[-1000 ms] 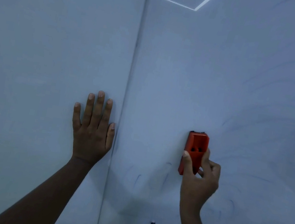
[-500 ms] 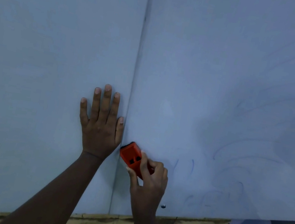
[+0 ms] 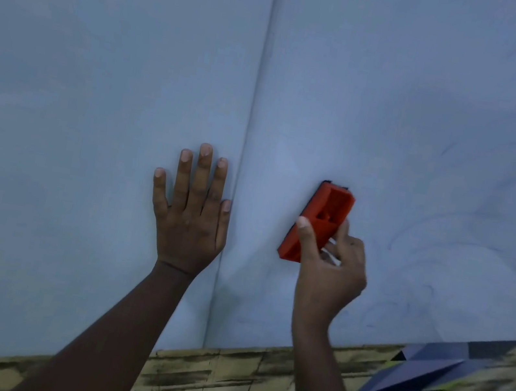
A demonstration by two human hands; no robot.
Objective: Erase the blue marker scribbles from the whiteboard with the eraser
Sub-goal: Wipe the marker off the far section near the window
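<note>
Faint blue scribbles (image 3: 415, 266) at 3 o'clock of the eraser are barely legible on the whiteboard (image 3: 100, 66). Half a second ago the orange eraser (image 3: 317, 220) sat beside the panel seam; it is now further right. The right hand (image 3: 328, 268) grips it against the board; the left hand (image 3: 190, 211) presses flat, fingers spread.

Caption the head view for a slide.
Right hand wipes the whiteboard with an orange eraser; left hand rests flat.
</note>
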